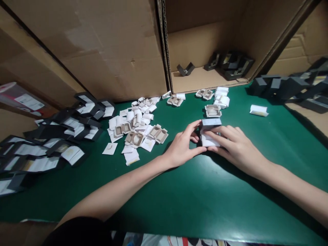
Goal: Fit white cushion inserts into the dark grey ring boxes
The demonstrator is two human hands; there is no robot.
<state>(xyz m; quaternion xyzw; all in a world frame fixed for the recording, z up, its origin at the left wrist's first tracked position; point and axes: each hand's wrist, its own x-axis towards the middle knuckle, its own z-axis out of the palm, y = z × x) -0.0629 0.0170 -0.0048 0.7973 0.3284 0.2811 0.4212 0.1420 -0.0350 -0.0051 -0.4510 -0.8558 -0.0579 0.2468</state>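
Between my two hands, on the green table [200, 191], stands a small dark jewellery-type box [211, 122] with its lid raised and a white lining [209, 140] showing inside. My left hand [183, 143] grips its left side, thumb at the near corner and fingers behind. My right hand [232, 141] holds it from the right, fingertips pressing on the white lining and thumb at the near edge. Its inside is partly covered by my right fingers. Just behind the box lies a folded white card tray [213, 110].
A heap of white card inserts [138, 119] lies to the left. Open dark boxes with white linings [74, 126] are piled at far left. More black boxes [232, 65] sit in a cardboard carton [194, 37] at the back, others [292, 85] at right. A single white insert [258, 110] lies right.
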